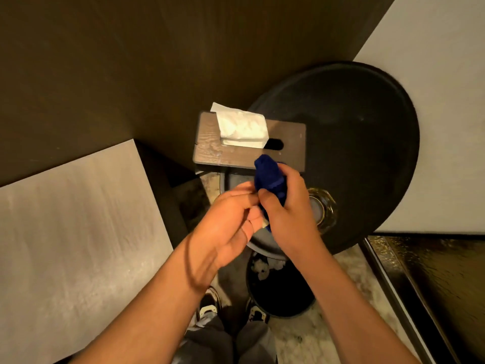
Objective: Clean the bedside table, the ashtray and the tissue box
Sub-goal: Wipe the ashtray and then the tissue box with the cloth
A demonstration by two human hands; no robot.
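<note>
A round black bedside table (354,132) fills the right centre. On its left edge sits a dark wooden tissue box (291,137) with a white tissue (241,126) sticking up from its slot. My right hand (286,214) grips a bunched blue cloth (270,177) just in front of the box. My left hand (228,224) is beside it, palm up, fingers touching the cloth's lower end. A glass ashtray (324,208) sits on the table, partly hidden behind my right hand.
A black waste bin (278,287) with crumpled paper inside stands on the floor under the table's front edge. My shoes (210,306) are beside it. A dark wood wall panel lies behind, a pale bed surface (70,232) at left, a dark glossy unit (430,285) at right.
</note>
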